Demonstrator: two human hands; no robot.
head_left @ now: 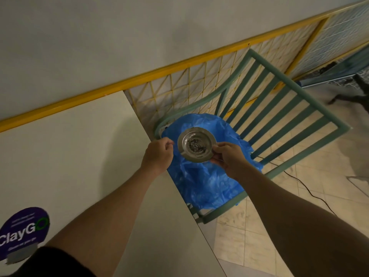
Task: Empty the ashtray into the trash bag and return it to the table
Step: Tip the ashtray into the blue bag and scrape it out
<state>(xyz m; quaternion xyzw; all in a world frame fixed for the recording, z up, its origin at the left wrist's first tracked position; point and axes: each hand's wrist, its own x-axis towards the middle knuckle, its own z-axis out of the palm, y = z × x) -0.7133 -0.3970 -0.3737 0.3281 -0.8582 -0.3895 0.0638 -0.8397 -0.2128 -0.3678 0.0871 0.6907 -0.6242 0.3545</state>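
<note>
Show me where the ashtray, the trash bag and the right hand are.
ashtray (196, 144): head view, on its bowl with ash.
trash bag (207, 182): head view, on its blue plastic.
right hand (229, 158): head view, on its back.

A white table (65, 156) fills the left of the view, its far edge against a yellow rail and its right edge running beside a green slatted chair (279, 108). On the tabletop near the lower left corner lies a round purple sticker (24, 232) printed "ClayGo", with a strip of grey tape (20, 254) at its lower edge. The chair stands on a beige tiled floor (249, 236) and carries a crumpled blue trash bag (207, 182) on its seat; a thin black cable (305, 186) runs across the tiles to its right.
</note>
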